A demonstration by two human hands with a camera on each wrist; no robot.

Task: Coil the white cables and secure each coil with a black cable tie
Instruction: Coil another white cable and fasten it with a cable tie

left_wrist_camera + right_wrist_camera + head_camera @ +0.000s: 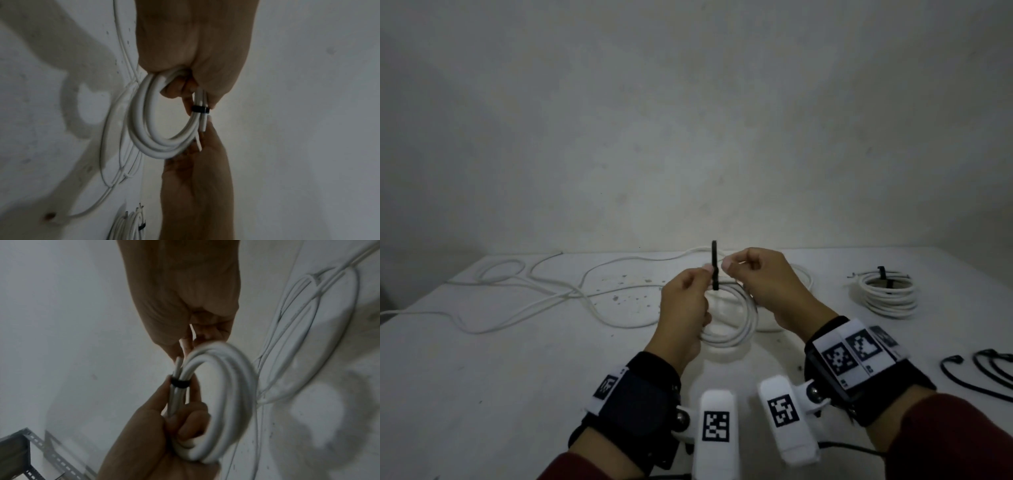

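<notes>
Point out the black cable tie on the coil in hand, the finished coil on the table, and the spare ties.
black cable tie (714, 265): head view, upright strap.
finished coil (887, 296): head view, front strands.
spare ties (993, 370): head view, curved strap.

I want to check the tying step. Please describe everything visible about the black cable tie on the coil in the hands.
The black cable tie is a thin, dark strap, plastic by its look. It wraps as a band around the gathered strands of the white coil. Its free tail stands upright above the hands. The left hand grips the coil just beside the band; the right hand pinches close to it.
</notes>
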